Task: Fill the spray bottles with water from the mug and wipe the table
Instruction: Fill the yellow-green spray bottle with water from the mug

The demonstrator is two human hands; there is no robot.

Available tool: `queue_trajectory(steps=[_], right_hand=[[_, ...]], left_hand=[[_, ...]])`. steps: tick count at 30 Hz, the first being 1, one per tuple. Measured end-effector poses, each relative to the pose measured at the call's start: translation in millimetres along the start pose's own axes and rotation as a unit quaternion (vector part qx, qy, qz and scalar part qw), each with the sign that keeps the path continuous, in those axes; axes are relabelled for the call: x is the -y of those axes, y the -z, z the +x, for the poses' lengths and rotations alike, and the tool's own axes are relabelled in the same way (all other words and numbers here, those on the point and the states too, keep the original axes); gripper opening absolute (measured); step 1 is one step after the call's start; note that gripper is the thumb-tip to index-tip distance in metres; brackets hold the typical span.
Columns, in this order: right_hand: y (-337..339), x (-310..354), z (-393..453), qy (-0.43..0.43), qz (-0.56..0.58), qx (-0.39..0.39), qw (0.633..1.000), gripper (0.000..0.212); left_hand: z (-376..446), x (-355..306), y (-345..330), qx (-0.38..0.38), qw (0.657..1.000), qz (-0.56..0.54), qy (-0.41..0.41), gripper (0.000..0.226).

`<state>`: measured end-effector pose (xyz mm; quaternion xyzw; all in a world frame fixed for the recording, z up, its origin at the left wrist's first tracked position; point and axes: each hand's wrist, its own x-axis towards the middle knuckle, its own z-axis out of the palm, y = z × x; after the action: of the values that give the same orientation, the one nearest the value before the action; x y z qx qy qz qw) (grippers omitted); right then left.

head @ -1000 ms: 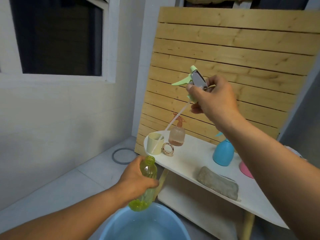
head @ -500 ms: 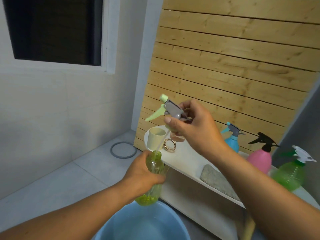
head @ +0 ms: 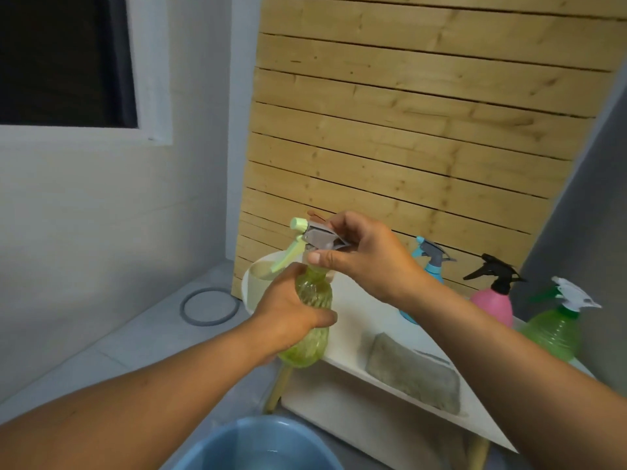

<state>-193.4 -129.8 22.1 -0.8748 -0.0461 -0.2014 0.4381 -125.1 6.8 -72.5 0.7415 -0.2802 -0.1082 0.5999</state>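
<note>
Leftmost, a grey ring (head: 209, 307) lies flat on the floor tiles below the dark window (head: 66, 59). Next, the left hand (head: 288, 312) is wrapped around the body of a yellow-green spray bottle (head: 310, 320), holding it upright in the air off the left end of the white table (head: 356, 320). Behind it a cream mug (head: 261, 283) stands at that end of the table, partly hidden by the hand. Above, the right hand (head: 366, 257) grips the grey-and-green trigger head (head: 312, 240) at the bottle's neck, thumb across the collar. Low in the middle, a blue basin (head: 258, 446) holds water. Further right on the tabletop lies a grey cloth (head: 415, 376), and behind it, against the slatted wood panel (head: 424, 123), stand a blue sprayer (head: 429, 262), a pink sprayer (head: 493, 298) with a black head, and a green sprayer (head: 556, 330) with a white head.
</note>
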Motion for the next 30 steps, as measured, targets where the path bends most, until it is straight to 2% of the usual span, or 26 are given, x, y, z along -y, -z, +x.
queue_trajectory(steps=[3, 6, 11, 19, 25, 28, 30], right_hand=[[13.7, -12.8, 10.4, -0.007, -0.039, 0.008, 0.999, 0.034], [26.5, -31.9, 21.4, -0.032, -0.083, 0.018, 0.996, 0.033], [46.0, -52.1, 30.8, -0.063, -0.114, 0.075, 0.989, 0.031], [57.4, -70.7, 46.2, -0.101, -0.166, 0.139, 0.971, 0.030], [54.6, -77.7, 52.4, -0.103, -0.226, 0.127, 0.960, 0.028], [55.5, -79.7, 51.9, -0.116, -0.199, 0.113, 0.967, 0.037], [56.3, -79.4, 53.9, -0.126, -0.193, 0.113, 0.966, 0.036]], left_hand=[[19.1, 2.5, -13.8, 0.011, 1.000, 0.002, 0.003, 0.082], [38.6, 7.8, -29.7, 0.023, 1.000, 0.002, 0.000, 0.086], [62.9, 23.7, -48.5, 0.055, 0.998, 0.005, -0.007, 0.068], [83.0, 40.0, -60.4, 0.086, 0.996, 0.010, 0.021, 0.063], [91.0, 43.2, -63.0, 0.114, 0.993, -0.008, -0.001, 0.066], [94.1, 44.4, -62.2, 0.128, 0.992, -0.009, -0.001, 0.071], [95.8, 45.9, -60.9, 0.138, 0.990, -0.005, 0.004, 0.073]])
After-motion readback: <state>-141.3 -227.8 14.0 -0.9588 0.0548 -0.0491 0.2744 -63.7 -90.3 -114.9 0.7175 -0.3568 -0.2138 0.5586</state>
